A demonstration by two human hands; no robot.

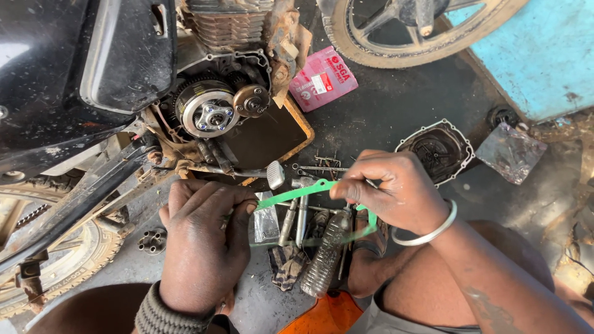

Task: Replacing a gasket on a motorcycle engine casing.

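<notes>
Over oily workshop floor (396,105), left hand (201,247) and right hand (393,192) each pinch-grip the thin green gasket (297,193).

The gasket (297,192) is only partly seen: its left end vanishes inside the left hand (201,247), its upper right part under the fingers of the right hand (396,195), and the loop at lower right runs behind that hand. Whether it is one whole ring cannot be told. The wheel (402,37) at the top is cut by the frame's upper edge, the tyre (68,260) at lower left by the left edge and partly covered by the frame bars. The small bolts (322,164) at centre are too small to count. Both forearms leave the bottom edge.
</notes>
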